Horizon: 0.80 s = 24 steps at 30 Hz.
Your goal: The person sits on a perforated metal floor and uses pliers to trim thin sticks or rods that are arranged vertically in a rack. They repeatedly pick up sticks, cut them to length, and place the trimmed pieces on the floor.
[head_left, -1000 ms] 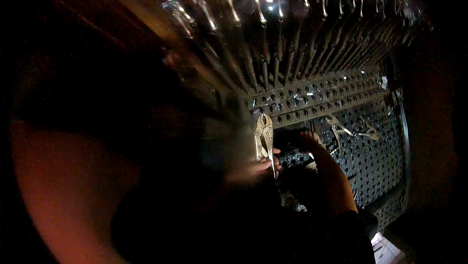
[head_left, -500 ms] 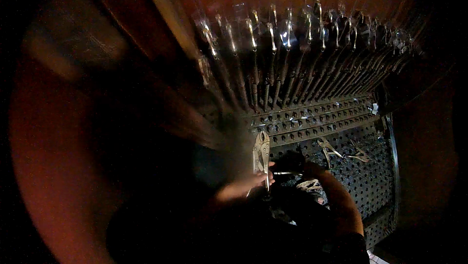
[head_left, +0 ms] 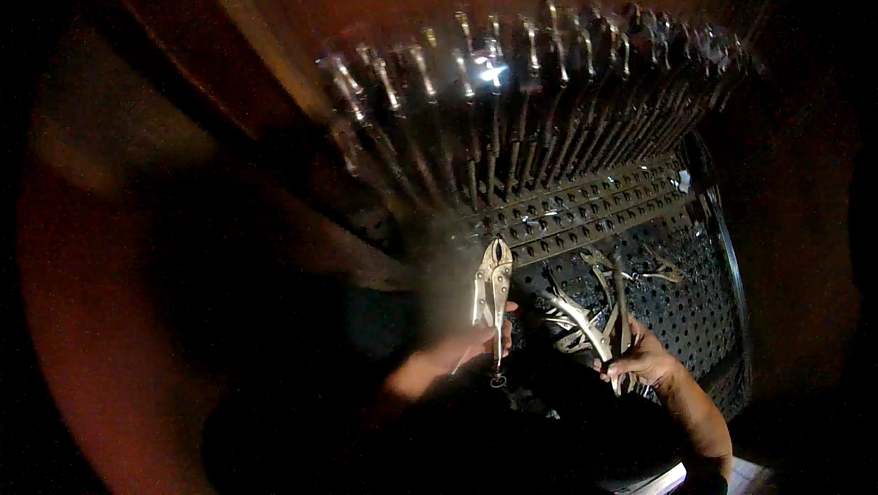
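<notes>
My left hand (head_left: pixel 462 349) is closed round the handles of a pair of locking pliers (head_left: pixel 499 274), whose jaws point up and away from me. To its right, my right hand (head_left: pixel 647 356) grips a second pair of pliers (head_left: pixel 587 323), one arm bright metal and the other dark. Its two long arms spread upward from my fingers; the exact kind is hard to make out. Just beyond that hand, more locking pliers (head_left: pixel 599 266) lie on a dark perforated plate (head_left: pixel 704 330). Farther right rests another pair (head_left: pixel 666 270).
Rows of small dark pegs (head_left: pixel 576 211) run along a stepped metal strip behind the plate. Above them stand many dark rods with shiny, clear-wrapped tops (head_left: pixel 466 74). A brown beam (head_left: pixel 256 28) slants down at the left. A dark rim (head_left: pixel 727 248) bounds the plate at the right.
My right hand has drawn back toward me and right, now with pliers raised in it. My left hand keeps its locking pliers nearly in place. The view has shifted slightly.
</notes>
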{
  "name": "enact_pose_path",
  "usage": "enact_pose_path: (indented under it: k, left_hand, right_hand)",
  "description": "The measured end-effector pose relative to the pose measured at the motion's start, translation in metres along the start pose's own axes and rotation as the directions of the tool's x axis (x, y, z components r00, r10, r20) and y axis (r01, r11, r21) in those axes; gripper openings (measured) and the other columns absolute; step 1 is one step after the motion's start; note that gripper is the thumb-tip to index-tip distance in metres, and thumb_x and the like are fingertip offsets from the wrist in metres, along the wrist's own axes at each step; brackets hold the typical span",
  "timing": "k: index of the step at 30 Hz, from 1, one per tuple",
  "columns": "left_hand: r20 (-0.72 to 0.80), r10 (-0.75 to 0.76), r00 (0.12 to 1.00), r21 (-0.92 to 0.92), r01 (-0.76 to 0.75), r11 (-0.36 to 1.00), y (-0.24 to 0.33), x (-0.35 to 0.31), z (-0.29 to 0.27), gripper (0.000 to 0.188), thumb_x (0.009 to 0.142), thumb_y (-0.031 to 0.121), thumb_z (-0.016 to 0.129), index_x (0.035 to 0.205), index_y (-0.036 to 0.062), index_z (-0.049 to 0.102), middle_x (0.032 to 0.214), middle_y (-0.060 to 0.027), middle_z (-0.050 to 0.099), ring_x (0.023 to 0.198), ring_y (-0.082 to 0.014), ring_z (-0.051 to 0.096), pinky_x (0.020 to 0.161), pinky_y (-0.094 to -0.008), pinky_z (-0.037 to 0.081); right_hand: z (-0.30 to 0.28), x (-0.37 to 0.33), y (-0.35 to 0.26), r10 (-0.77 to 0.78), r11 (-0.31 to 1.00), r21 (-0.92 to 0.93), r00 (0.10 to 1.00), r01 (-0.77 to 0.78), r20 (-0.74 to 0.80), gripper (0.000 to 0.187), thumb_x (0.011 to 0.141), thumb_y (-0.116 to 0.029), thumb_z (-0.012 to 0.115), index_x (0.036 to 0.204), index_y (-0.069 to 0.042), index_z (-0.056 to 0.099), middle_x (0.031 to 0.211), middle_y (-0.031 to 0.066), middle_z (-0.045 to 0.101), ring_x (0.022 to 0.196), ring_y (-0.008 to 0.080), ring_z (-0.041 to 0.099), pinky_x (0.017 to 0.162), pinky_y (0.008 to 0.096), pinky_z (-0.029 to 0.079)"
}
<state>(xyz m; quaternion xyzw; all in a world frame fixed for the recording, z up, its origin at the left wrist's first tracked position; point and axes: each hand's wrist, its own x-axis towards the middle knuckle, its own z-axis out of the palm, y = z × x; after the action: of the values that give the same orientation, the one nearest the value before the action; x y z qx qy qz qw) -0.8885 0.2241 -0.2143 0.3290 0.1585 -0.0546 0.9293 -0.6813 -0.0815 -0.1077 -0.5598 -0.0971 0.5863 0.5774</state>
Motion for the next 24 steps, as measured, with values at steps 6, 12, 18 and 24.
enact_pose_path:
  k: [6, 12, 18, 24]
  left_hand:
    - [0.1, 0.072, 0.992, -0.073, -0.065, 0.995, 0.036, -0.003, 0.032, 0.082, 0.088, 0.015, 0.064, 0.158, 0.0077, 0.022, 0.123, -0.0103, 0.058, 0.103, -0.0225, 0.056, 0.091, -0.0376, 0.045]
    - [0.218, 0.047, 0.975, -0.2, -0.002, 0.98, 0.032, 0.004, 0.069, 0.089, 0.084, 0.016, 0.066, 0.159, 0.0078, 0.018, 0.123, -0.0101, 0.056, 0.1, -0.0219, 0.054, 0.088, -0.0376, 0.044]
    - [0.248, 0.017, 0.969, -0.177, 0.028, 0.984, 0.028, -0.016, 0.082, 0.097, 0.081, 0.016, 0.068, 0.161, 0.0079, 0.014, 0.124, -0.0099, 0.055, 0.096, -0.0213, 0.052, 0.085, -0.0375, 0.042]
    - [0.191, -0.16, 0.969, 0.294, 0.099, 0.951, 0.046, -0.024, 0.08, 0.072, 0.082, 0.013, 0.069, 0.146, 0.0043, 0.036, 0.11, -0.0057, 0.055, 0.094, -0.0168, 0.051, 0.081, -0.0334, 0.041]
  right_hand:
    - [0.065, 0.004, -0.053, -0.145, 0.876, 0.474, 0.986, 0.088, 0.085, 0.07, 0.081, -0.001, 0.067, 0.144, 0.0, 0.035, 0.114, 0.0224, 0.066, 0.091, 0.0256, 0.068, 0.078, 0.0375, 0.057]
    - [0.05, 0.003, -0.034, -0.18, 0.978, -0.109, 0.983, 0.175, -0.039, 0.048, 0.1, -0.032, 0.062, 0.134, 0.003, 0.057, 0.111, 0.0096, 0.069, 0.093, 0.0155, 0.062, 0.083, 0.03, 0.051]
    - [0.057, 0.015, -0.035, -0.339, 0.85, -0.453, 0.937, 0.269, -0.08, 0.047, 0.103, -0.025, 0.059, 0.142, -0.001, 0.052, 0.119, 0.0073, 0.068, 0.1, 0.0129, 0.058, 0.09, 0.0306, 0.047]
    - [0.049, 0.004, -0.035, -0.347, 0.726, -0.656, 0.934, 0.205, -0.092, 0.045, 0.101, -0.015, 0.061, 0.143, -0.004, 0.052, 0.114, 0.0113, 0.069, 0.1, 0.0179, 0.061, 0.09, 0.034, 0.05]
